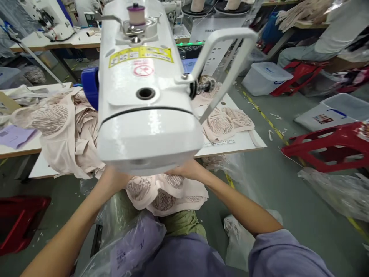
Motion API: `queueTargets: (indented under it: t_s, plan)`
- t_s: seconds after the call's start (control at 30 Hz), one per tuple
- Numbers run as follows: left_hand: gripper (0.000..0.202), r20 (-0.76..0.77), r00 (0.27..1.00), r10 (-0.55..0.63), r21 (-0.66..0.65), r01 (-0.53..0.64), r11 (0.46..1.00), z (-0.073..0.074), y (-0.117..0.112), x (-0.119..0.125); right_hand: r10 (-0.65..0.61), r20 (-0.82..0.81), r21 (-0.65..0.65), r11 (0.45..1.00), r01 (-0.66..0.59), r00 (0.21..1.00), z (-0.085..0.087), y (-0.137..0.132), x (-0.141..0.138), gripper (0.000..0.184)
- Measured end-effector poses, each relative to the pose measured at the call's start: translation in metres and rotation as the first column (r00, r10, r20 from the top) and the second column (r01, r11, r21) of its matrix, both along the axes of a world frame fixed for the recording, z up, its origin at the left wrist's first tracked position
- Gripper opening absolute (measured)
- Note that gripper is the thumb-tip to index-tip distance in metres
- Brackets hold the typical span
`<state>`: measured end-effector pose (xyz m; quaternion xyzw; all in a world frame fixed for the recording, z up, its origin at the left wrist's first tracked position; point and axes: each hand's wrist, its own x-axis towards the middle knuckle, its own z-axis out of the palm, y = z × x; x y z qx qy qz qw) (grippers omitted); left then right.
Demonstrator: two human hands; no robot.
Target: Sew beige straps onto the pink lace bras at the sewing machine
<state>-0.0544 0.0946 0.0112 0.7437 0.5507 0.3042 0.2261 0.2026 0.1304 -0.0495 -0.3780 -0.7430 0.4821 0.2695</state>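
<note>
A white sewing machine (150, 130) fills the middle of the view and covers the fingers of both hands. My left hand (117, 177) reaches under the machine's head from the left, beside a beige lace bra (165, 198). From the other side comes my right hand (186, 169), just above the same bra; its fingers are hidden too. The bra hangs at the table's front edge over my lap, its patterned cups facing up. Whether either hand grips it does not show.
Beige bra pieces (72, 130) pile up left of the machine, near a purple paper slip (17, 135). More bras (226, 122) lie on the right. A plastic bag (132, 246) rests on my lap. Red stools (331, 146) and clear bins (266, 78) stand right; a person (340, 34) sits beyond.
</note>
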Motion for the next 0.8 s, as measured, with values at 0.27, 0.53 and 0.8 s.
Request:
queueTargets:
  t_s: [0.27, 0.53, 0.8]
  plan:
    - [0.041, -0.094, 0.996, -0.002, 0.105, 0.012, 0.994, -0.006, -0.001, -0.003, -0.226, -0.285, -0.501, 0.863, 0.056, 0.931, -0.071, -0.022, 0.016, 0.079]
    - [0.026, -0.055, 0.998, 0.034, 0.051, -0.031, 0.998, -0.016, -0.002, 0.0, -0.37, -0.406, -0.825, 0.543, -0.16, 0.836, -0.08, -0.029, 0.049, 0.046]
    - [0.023, -0.194, 0.978, 0.07, -0.03, -0.078, 0.997, -0.017, -0.014, -0.009, -0.486, -0.373, -0.849, 0.522, -0.08, 0.79, -0.058, -0.03, 0.057, 0.035]
